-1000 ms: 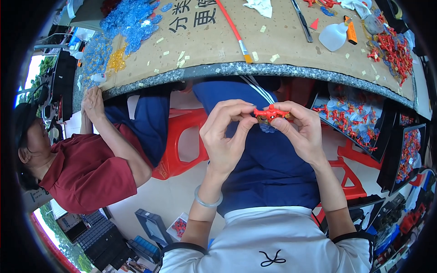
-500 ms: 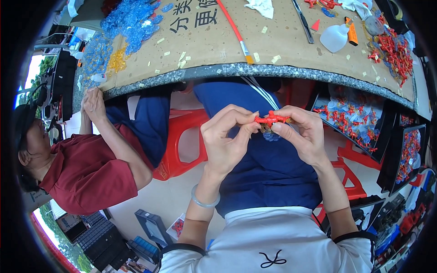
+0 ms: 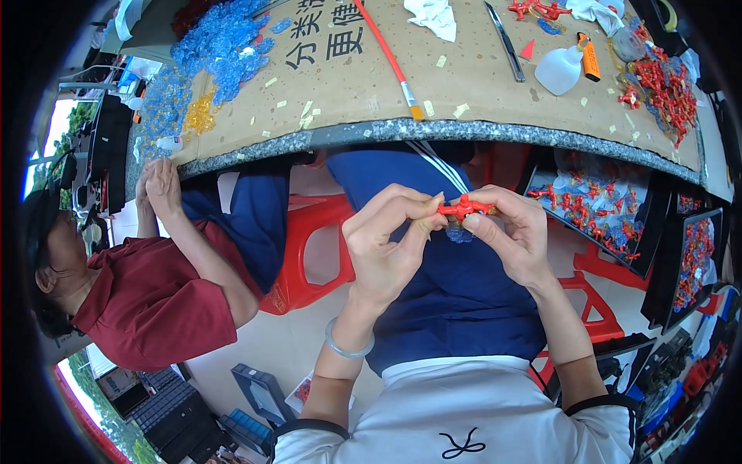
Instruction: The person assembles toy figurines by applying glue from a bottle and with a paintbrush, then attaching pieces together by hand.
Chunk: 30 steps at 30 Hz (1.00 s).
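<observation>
Over my lap, my left hand (image 3: 388, 241) pinches one end of a small red plastic figure (image 3: 464, 207) between thumb and fingertips. The other end is gripped by my right hand (image 3: 512, 233), its thumb pressed against the underside. A clear blue plastic piece (image 3: 460, 234) hangs just below the figure, with a yellowish bit beside it. Whether these parts are joined to the figure I cannot tell. Both hands are closed, and the ends of the figure are partly hidden by my fingers.
Ahead is a cardboard-covered table (image 3: 340, 93) with a stone-patterned edge. On it lie blue pieces (image 3: 224, 50), yellow pieces (image 3: 201, 110), a brush (image 3: 390, 58), a knife (image 3: 504, 40), a white bottle (image 3: 559, 69) and red figures (image 3: 668, 97). A filled tray (image 3: 591, 201) sits right; a co-worker (image 3: 166, 298) sits left.
The view has shifted a little, so the table appears slightly lower and further left. The red figure is turned slightly between my fingers; both hands keep their grip.
</observation>
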Available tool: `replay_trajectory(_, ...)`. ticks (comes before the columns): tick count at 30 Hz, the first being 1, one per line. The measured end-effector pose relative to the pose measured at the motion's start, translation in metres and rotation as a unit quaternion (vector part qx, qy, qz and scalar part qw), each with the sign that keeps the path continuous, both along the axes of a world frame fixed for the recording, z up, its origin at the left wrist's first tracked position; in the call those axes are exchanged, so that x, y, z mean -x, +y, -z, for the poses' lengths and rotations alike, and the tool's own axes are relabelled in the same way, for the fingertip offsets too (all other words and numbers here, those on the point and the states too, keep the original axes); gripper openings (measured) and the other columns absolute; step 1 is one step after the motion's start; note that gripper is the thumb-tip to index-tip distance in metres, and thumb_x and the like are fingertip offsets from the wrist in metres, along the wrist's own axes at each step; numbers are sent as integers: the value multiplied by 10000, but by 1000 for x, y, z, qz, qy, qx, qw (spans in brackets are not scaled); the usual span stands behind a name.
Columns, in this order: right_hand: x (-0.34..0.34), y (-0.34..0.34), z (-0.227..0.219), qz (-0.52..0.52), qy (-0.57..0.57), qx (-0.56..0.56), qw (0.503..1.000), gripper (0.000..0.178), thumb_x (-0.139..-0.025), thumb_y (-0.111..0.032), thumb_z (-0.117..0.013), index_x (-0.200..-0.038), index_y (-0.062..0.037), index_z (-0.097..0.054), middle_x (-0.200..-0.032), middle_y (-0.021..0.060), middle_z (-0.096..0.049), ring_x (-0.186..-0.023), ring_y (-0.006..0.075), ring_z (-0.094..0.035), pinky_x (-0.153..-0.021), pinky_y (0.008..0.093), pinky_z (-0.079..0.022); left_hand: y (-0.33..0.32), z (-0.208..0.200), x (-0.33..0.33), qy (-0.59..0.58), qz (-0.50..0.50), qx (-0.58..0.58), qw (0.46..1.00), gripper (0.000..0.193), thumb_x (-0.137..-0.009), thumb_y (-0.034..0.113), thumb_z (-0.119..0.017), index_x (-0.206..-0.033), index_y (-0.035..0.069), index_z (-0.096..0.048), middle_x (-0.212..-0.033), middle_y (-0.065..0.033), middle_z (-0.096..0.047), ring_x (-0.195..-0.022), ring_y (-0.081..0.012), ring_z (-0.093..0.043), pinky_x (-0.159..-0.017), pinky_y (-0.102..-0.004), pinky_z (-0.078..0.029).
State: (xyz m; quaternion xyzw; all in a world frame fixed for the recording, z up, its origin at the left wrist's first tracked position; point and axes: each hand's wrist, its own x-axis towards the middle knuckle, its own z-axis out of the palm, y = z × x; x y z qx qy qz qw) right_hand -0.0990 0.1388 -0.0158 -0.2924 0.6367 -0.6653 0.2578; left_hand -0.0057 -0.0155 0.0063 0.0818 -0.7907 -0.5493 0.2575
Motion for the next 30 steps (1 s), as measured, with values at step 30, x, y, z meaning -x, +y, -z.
replay_trajectory(30, -1, -7, -4, 111, 413, 72, 901, 375, -659, 34, -771, -1007, 82, -638, -891, 189, -659, -809, 318, -676, -698, 356, -559, 30, -2, 7, 90, -111, -45, 989, 96, -779, -42, -710, -874, -39, -701, -816, -112, -624, -649, -120, -569, -538, -210, -439)
